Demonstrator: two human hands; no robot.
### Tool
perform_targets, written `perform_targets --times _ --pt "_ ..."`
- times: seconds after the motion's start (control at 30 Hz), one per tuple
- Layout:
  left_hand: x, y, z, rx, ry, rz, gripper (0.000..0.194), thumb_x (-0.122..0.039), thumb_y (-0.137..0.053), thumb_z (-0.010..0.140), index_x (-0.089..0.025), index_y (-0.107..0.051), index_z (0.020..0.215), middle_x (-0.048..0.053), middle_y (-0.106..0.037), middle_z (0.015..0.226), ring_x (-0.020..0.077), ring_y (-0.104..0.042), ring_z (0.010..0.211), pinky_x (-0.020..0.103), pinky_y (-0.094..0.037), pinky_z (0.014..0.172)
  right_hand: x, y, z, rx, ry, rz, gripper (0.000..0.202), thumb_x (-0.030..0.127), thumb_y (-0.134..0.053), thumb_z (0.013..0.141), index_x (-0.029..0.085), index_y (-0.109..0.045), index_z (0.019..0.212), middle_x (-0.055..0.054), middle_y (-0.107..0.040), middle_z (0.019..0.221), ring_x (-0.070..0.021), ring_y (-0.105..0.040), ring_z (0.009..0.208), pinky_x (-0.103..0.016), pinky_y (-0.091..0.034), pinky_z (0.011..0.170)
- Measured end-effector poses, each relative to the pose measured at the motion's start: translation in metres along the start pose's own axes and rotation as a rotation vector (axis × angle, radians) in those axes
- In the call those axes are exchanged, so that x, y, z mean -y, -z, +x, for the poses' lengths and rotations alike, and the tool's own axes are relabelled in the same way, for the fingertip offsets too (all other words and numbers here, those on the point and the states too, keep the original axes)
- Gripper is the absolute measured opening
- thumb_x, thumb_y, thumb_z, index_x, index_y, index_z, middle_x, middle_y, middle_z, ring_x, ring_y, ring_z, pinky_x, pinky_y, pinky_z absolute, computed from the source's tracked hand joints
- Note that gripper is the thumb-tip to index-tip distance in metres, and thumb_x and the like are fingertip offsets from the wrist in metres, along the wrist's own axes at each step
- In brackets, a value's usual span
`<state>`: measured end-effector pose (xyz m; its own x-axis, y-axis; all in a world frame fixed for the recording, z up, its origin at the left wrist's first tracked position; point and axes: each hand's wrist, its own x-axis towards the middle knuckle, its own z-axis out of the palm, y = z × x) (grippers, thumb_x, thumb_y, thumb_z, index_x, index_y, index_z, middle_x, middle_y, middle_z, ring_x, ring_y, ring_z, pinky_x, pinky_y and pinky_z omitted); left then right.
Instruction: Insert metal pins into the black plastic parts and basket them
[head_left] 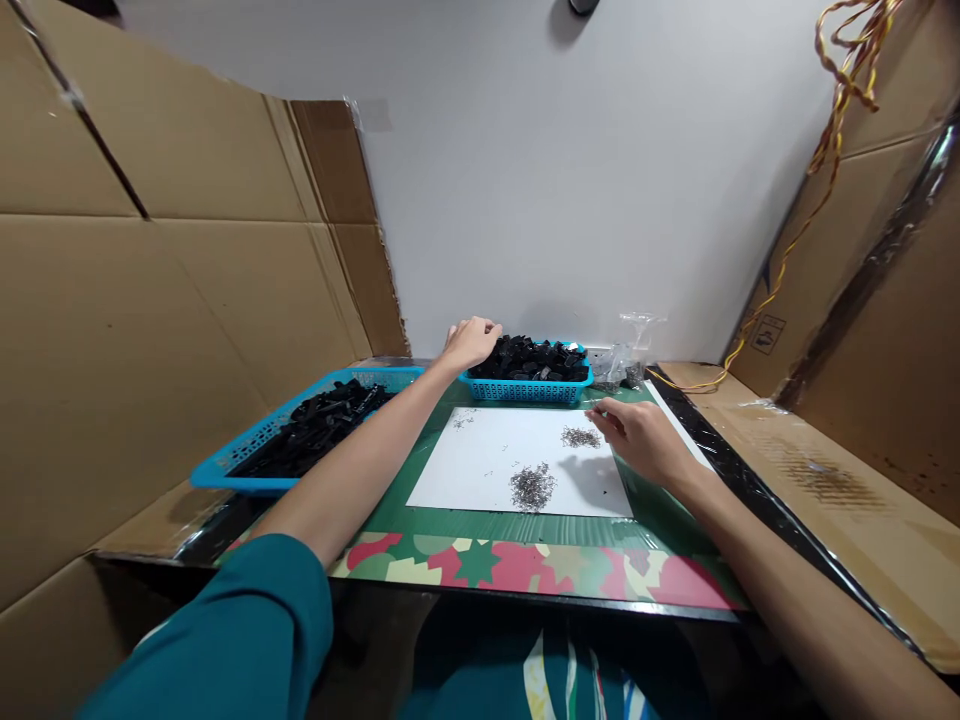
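My left hand [472, 342] reaches over the left end of the back blue basket [529, 390], right at its heap of small black plastic pieces [536, 360]. Its fingers are bent and the tips are hidden, so any hold on a piece cannot be seen. Above the right edge of a white sheet [450, 470], my right hand [634, 430] is closed in a pinch; what sits between thumb and fingertips is too small to make out. Beside it lies a small pile of tiny metal parts [580, 437]. A larger pile of such parts [532, 487] lies nearer me.
A larger blue basket [217, 470] of long black pieces stands at the left, under my forearm. Clear plastic bags [615, 368] lie behind my right hand. Cardboard walls [225, 250] flank the green table [450, 525]; a twisted yellow wire [787, 250] hangs at the right.
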<state>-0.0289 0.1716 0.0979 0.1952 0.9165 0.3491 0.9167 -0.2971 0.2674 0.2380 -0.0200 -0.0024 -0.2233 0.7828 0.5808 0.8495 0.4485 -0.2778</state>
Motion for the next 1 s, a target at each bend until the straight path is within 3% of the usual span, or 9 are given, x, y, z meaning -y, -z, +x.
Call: perform_targets --times 0.13,0.3,0.4,0.5,0.63,0.77,0.87,1.0 --pt "0.039 0.039 0.003 0.092 0.047 0.051 0.031 -0.033 -0.055 0.094 -0.016 -0.079 0.105 0.011 -0.080 0.101 0.0233 -0.069 0.094 0.029 -0.048 0.084 -0.003 0.003 -0.001 -0.006 -0.024 -0.045 0.037 0.041 -0.044 0.108 0.020 -0.065 0.085 -0.003 -0.061 0.060 -0.0179 -0.049 0.053 -0.032 -0.023 0.060" --pt "0.115 0.090 -0.021 0.305 0.153 0.192 0.012 -0.028 -0.074 0.069 -0.017 -0.073 0.066 0.006 -0.073 0.068 0.0214 -0.066 0.073 0.026 -0.047 0.069 -0.003 0.002 -0.004 0.025 -0.013 -0.120 0.040 0.043 -0.041 0.108 0.021 -0.069 0.090 -0.005 -0.064 0.061 -0.0197 -0.052 0.054 -0.033 -0.021 0.059" --pt "0.155 0.100 -0.042 0.371 0.201 0.259 0.014 -0.031 -0.078 0.061 -0.018 -0.071 0.062 0.005 -0.073 0.068 0.0226 -0.067 0.073 0.027 -0.048 0.069 -0.002 0.000 -0.004 0.049 0.000 -0.148 0.042 0.044 -0.040 0.108 0.021 -0.069 0.090 -0.006 -0.064 0.061 -0.0203 -0.053 0.054 -0.032 -0.020 0.059" --pt "0.181 0.095 -0.057 0.366 0.221 0.296 0.024 -0.042 -0.079 0.062 -0.019 -0.073 0.069 0.007 -0.077 0.079 0.0245 -0.070 0.081 0.027 -0.050 0.074 -0.002 -0.001 -0.005 0.086 0.000 -0.159 0.040 0.044 -0.040 0.108 0.021 -0.069 0.091 -0.005 -0.061 0.059 -0.0205 -0.053 0.054 -0.032 -0.019 0.058" --pt "0.193 0.075 -0.065 0.354 0.211 0.299 0.033 -0.051 -0.079 0.067 -0.020 -0.075 0.078 0.008 -0.079 0.088 0.0249 -0.071 0.085 0.027 -0.051 0.076 -0.002 -0.001 -0.005 0.128 0.006 -0.192 0.040 0.042 -0.040 0.107 0.021 -0.067 0.086 -0.005 -0.058 0.057 -0.0203 -0.052 0.053 -0.032 -0.018 0.057" --pt "0.192 0.060 -0.067 0.308 0.205 0.299 0.029 -0.044 -0.082 0.065 -0.020 -0.074 0.080 0.010 -0.078 0.089 0.0279 -0.073 0.089 0.030 -0.052 0.078 -0.001 0.000 -0.004 0.145 0.018 -0.216 0.039 0.039 -0.039 0.107 0.021 -0.065 0.084 -0.005 -0.059 0.058 -0.0205 -0.052 0.053 -0.032 -0.019 0.057" --pt "0.191 0.061 -0.066 0.256 0.220 0.288 0.029 -0.039 -0.082 0.062 -0.020 -0.075 0.083 0.011 -0.078 0.091 0.0309 -0.074 0.094 0.032 -0.054 0.081 -0.001 -0.001 -0.003 0.149 0.007 -0.216 0.040 0.040 -0.039 0.108 0.021 -0.065 0.085 -0.006 -0.061 0.060 -0.0215 -0.055 0.056 -0.032 -0.020 0.057" --pt "0.185 0.076 -0.064 0.191 0.223 0.230 0.027 -0.036 -0.077 0.064 -0.019 -0.077 0.085 0.012 -0.079 0.093 0.0316 -0.074 0.099 0.032 -0.055 0.087 -0.005 -0.003 -0.003 0.125 -0.021 -0.165 0.040 0.041 -0.036 0.109 0.022 -0.065 0.090 -0.007 -0.067 0.067 -0.0232 -0.059 0.060 -0.032 -0.023 0.058"
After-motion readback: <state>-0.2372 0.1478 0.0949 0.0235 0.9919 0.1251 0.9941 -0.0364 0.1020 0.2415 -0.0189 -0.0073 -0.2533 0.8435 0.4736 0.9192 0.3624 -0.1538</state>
